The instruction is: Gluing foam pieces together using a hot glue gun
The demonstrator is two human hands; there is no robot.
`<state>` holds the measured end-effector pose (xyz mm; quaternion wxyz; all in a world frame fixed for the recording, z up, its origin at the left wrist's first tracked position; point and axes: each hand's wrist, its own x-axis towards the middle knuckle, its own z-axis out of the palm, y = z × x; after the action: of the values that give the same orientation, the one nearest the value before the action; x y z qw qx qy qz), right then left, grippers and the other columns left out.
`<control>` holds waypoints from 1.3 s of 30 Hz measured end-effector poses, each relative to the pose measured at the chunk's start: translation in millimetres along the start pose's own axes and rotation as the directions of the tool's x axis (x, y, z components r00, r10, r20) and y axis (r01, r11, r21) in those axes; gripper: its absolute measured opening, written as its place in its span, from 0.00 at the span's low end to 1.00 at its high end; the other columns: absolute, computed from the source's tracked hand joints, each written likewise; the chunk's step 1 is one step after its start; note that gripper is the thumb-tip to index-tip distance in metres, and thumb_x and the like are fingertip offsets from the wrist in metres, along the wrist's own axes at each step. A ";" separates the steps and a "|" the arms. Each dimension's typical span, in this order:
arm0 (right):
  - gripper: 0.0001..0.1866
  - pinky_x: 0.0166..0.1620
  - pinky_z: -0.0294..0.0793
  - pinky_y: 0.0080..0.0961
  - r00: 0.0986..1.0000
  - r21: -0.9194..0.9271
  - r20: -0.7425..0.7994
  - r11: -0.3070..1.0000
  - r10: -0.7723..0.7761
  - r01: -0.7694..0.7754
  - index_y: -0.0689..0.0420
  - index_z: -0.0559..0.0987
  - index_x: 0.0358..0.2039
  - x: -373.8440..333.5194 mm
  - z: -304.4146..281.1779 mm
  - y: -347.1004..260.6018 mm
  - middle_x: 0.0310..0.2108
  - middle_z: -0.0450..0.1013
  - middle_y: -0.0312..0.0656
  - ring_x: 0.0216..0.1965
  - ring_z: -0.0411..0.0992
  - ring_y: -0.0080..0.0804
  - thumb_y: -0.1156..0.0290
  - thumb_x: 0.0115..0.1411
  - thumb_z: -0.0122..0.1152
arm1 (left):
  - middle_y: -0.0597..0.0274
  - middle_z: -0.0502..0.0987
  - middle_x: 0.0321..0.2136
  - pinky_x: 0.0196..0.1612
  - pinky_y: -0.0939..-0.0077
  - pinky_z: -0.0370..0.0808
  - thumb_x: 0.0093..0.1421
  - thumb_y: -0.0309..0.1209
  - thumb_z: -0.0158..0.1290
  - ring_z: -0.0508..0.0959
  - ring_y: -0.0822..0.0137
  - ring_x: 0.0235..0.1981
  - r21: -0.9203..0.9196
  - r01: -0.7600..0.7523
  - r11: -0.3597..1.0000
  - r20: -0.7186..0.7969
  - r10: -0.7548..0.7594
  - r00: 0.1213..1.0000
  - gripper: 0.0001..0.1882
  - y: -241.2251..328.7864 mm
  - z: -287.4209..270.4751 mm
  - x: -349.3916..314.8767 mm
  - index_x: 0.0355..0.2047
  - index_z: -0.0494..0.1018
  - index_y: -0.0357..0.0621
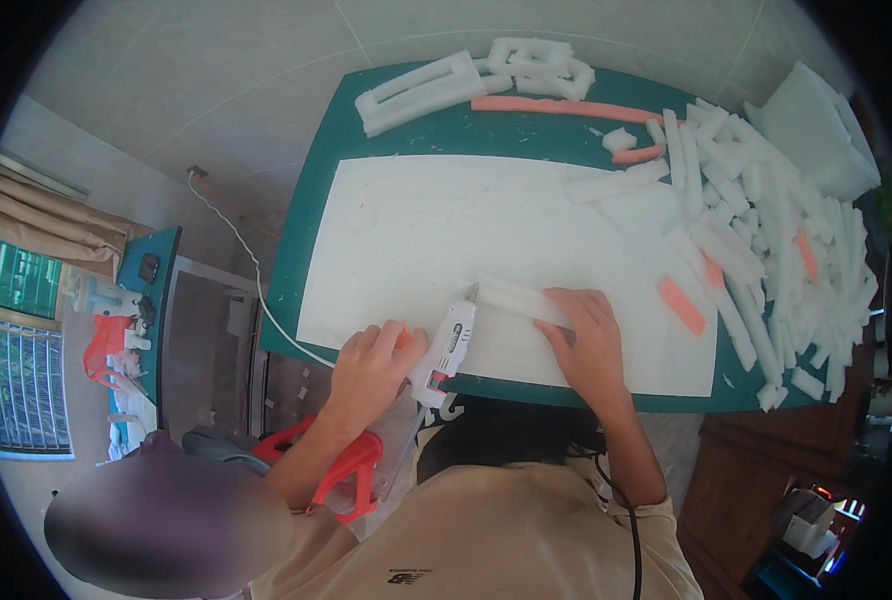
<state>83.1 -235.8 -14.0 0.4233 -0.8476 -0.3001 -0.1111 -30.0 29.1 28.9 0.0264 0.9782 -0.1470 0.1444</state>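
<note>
My left hand (374, 368) is closed round the handle of a white hot glue gun (450, 345). A bit of orange shows between the fingers. The gun's dark nozzle points away from me and meets the left end of a white foam strip (514, 299). My right hand (588, 338) grips the right end of this strip, thumb on the near side and fingers over the far side. The strip lies on or just above a white board (416, 220) on the green table (301, 250). I cannot tell whether glue is on the strip.
Loose white foam strips (786, 260) heap at the right, with a pink piece (682, 306) beside them. Along the far edge lie foam frames (421, 92) and a long pink strip (576, 108). A white cord (256, 262) runs at the left; a red stool (364, 460) stands below.
</note>
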 end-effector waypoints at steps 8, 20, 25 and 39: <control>0.16 0.49 0.72 0.39 1.000 0.011 0.007 1.000 0.008 -0.008 0.62 0.79 0.44 0.3 -1.1 -0.7 0.41 0.77 0.46 0.43 0.72 0.49 0.74 0.54 0.68 | 0.62 0.68 0.31 0.30 0.67 0.75 0.41 0.20 0.57 0.74 0.61 0.29 -0.035 0.037 0.999 0.088 -0.034 0.996 0.23 0.1 -2.9 -0.3 0.42 0.75 0.45; 0.16 0.48 0.72 0.39 1.000 0.004 0.007 1.000 0.012 -0.012 0.61 0.79 0.43 -0.1 -1.4 -3.3 0.40 0.77 0.46 0.43 0.72 0.49 0.75 0.53 0.69 | 0.63 0.67 0.30 0.27 0.69 0.74 0.47 0.22 0.56 0.73 0.64 0.26 -0.015 0.000 1.000 0.073 0.002 0.997 0.18 -3.7 -1.6 1.2 0.40 0.74 0.46; 0.16 0.48 0.72 0.38 1.000 0.011 0.014 1.000 0.020 -0.020 0.61 0.79 0.43 0.9 -2.0 -2.9 0.40 0.78 0.46 0.43 0.72 0.49 0.75 0.53 0.69 | 0.63 0.67 0.30 0.28 0.70 0.73 0.47 0.22 0.56 0.73 0.64 0.25 -0.007 -0.005 1.000 0.071 0.006 0.997 0.17 -4.1 0.6 0.3 0.40 0.74 0.46; 0.16 0.48 0.73 0.39 0.999 0.014 0.009 0.999 0.043 -0.043 0.62 0.79 0.43 1.0 -2.9 -4.7 0.40 0.78 0.46 0.43 0.72 0.49 0.75 0.53 0.69 | 0.63 0.67 0.30 0.27 0.69 0.74 0.47 0.22 0.56 0.73 0.64 0.25 0.000 0.012 1.000 0.111 -0.012 0.994 0.16 -2.7 0.3 1.5 0.39 0.74 0.47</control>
<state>81.2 -235.5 -8.7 0.4304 -0.8513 -0.2843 -0.0960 -27.8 31.3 29.0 0.0194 0.9856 -0.1423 0.0894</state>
